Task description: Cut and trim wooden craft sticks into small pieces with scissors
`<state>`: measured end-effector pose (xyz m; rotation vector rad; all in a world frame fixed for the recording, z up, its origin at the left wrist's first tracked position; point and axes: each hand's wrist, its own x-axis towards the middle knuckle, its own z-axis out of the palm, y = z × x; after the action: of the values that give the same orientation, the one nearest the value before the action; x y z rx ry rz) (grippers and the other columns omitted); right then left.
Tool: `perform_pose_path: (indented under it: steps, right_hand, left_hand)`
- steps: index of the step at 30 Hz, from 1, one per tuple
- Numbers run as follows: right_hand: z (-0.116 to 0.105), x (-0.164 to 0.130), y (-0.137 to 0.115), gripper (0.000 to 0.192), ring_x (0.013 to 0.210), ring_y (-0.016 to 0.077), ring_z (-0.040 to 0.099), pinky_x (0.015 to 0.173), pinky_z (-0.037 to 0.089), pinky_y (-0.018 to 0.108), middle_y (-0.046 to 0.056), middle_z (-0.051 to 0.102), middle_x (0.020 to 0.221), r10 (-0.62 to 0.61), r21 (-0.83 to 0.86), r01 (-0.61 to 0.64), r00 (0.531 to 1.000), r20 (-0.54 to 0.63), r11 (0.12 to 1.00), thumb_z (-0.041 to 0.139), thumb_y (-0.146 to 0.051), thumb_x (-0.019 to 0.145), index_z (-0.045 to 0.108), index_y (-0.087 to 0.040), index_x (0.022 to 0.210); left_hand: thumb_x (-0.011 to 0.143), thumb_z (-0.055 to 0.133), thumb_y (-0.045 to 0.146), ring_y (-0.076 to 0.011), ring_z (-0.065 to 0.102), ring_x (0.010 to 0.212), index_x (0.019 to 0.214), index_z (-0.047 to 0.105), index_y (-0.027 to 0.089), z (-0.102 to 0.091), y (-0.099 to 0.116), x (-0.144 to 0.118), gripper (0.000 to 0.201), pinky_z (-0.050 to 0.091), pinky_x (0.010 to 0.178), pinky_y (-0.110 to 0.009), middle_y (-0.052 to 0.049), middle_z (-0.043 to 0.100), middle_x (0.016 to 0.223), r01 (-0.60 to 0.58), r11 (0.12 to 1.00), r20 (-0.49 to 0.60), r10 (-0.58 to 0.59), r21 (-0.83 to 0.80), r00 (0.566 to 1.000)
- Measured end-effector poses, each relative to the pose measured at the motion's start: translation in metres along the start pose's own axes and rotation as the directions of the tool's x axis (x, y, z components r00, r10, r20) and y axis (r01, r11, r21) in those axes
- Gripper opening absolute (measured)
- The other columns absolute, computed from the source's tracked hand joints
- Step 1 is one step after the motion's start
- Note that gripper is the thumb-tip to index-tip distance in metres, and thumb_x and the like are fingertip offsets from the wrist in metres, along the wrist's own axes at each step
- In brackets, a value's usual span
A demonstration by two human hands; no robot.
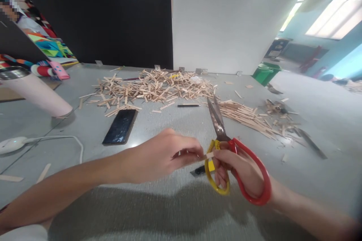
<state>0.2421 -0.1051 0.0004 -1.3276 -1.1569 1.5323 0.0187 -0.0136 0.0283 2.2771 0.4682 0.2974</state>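
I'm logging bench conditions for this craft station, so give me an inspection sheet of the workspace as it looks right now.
Surface: grey tabletop, dusted with wood chips.
Job's things: red-and-yellow-handled scissors, blades nearly closed and pointing away; thin wooden stick pinched between both hands.
Clutter: heap of cut wooden sticks; second row of sticks; black phone; dark pencil; pink cylinder.
Grippers: left hand grips the stick; right hand is in the scissor loops.
Cables: white cable from a white device.
Surroundings: black and white wall panels; green bin; a person at far left.
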Motion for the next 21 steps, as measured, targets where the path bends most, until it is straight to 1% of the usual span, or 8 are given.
perform_pose_path:
  steps: [2,6,9,12,14,16,19,21]
  right_hand:
    - [0.0005,-0.0011,0.0002,0.036,0.048,0.0146,0.063,0.054,0.054,0.025,0.0,0.065,0.049,-0.004,-0.007,0.004,1.0,-0.004,1.0,0.063,-0.046,0.091,0.061,-0.023,0.064]
    - [0.0018,-0.0039,0.0007,0.037,0.048,0.0144,0.063,0.054,0.054,0.025,0.001,0.067,0.05,0.007,-0.008,-0.007,1.0,-0.02,1.0,0.061,-0.047,0.093,0.061,-0.023,0.065]
    - [0.0035,-0.0046,0.001,0.038,0.048,0.0158,0.063,0.055,0.055,0.026,0.0,0.064,0.047,0.009,-0.024,-0.01,0.999,-0.032,1.0,0.061,-0.049,0.091,0.061,-0.024,0.063]
    - [0.004,-0.0045,0.0021,0.042,0.051,0.0169,0.064,0.056,0.054,0.028,0.002,0.065,0.049,-0.028,-0.113,0.025,0.999,-0.021,0.993,0.056,-0.046,0.094,0.059,-0.024,0.058]
    - [0.0028,-0.0046,0.0036,0.048,0.052,0.0168,0.064,0.056,0.052,0.028,0.003,0.066,0.052,-0.084,-0.181,0.082,0.996,0.0,0.98,0.052,-0.043,0.099,0.059,-0.023,0.056]
    - [0.0005,-0.0052,0.0054,0.052,0.053,0.0163,0.064,0.056,0.051,0.027,0.003,0.066,0.054,-0.135,-0.231,0.137,0.991,0.025,0.963,0.05,-0.04,0.103,0.06,-0.022,0.056]
    - [-0.0036,-0.0066,0.0073,0.048,0.053,0.0155,0.061,0.055,0.049,0.027,0.002,0.064,0.058,-0.174,-0.277,0.175,0.984,0.031,0.945,0.051,-0.037,0.105,0.062,-0.021,0.061]
    - [-0.0059,-0.0071,0.0079,0.046,0.055,0.0154,0.059,0.055,0.048,0.027,0.001,0.063,0.059,-0.2,-0.298,0.193,0.98,0.007,0.935,0.054,-0.036,0.106,0.061,-0.021,0.063]
  left_hand:
    - [0.112,0.059,0.035,-0.0159,0.073,0.078,0.11,0.076,0.022,0.002,-0.0009,0.0002,0.021,0.043,0.068,-0.025,-0.003,0.081,0.095,-0.016,1.0,-0.002,0.016,0.013,1.0]
    - [0.113,0.056,0.031,-0.015,0.069,0.078,0.108,0.07,0.022,0.0048,-0.0018,-0.0006,0.018,0.043,0.069,-0.024,-0.003,0.079,0.094,-0.033,0.998,0.01,0.033,0.051,0.999]
    - [0.113,0.052,0.032,-0.013,0.063,0.071,0.105,0.064,0.022,0.0065,-0.0016,-0.0018,0.018,0.041,0.063,-0.023,-0.001,0.073,0.085,-0.01,0.999,0.028,0.009,0.038,1.0]
    - [0.11,0.053,0.027,-0.0117,0.062,0.063,0.101,0.06,0.021,0.008,0.0004,-0.0027,0.013,0.042,0.058,-0.02,0.001,0.068,0.075,0.028,0.997,0.051,-0.025,-0.068,0.998]
    - [0.109,0.054,0.023,-0.0119,0.066,0.063,0.098,0.059,0.02,0.0085,0.0028,-0.0029,0.012,0.045,0.058,-0.019,0.001,0.068,0.072,0.059,0.985,0.066,-0.049,-0.163,0.997]
    - [0.108,0.056,0.024,-0.0126,0.07,0.064,0.097,0.059,0.02,0.0085,0.0051,-0.0024,0.013,0.047,0.058,-0.019,0.001,0.069,0.072,0.103,0.958,0.087,-0.082,-0.268,0.993]
    - [0.109,0.058,0.032,-0.0134,0.071,0.064,0.097,0.059,0.018,0.0077,0.0052,-0.0001,0.018,0.048,0.053,-0.019,-0.002,0.07,0.08,0.204,0.871,0.135,-0.159,-0.447,0.978]
    - [0.11,0.058,0.039,-0.0145,0.073,0.066,0.101,0.06,0.018,0.0063,0.0027,0.0022,0.023,0.05,0.05,-0.019,-0.004,0.072,0.087,0.257,0.802,0.184,-0.185,-0.539,0.965]
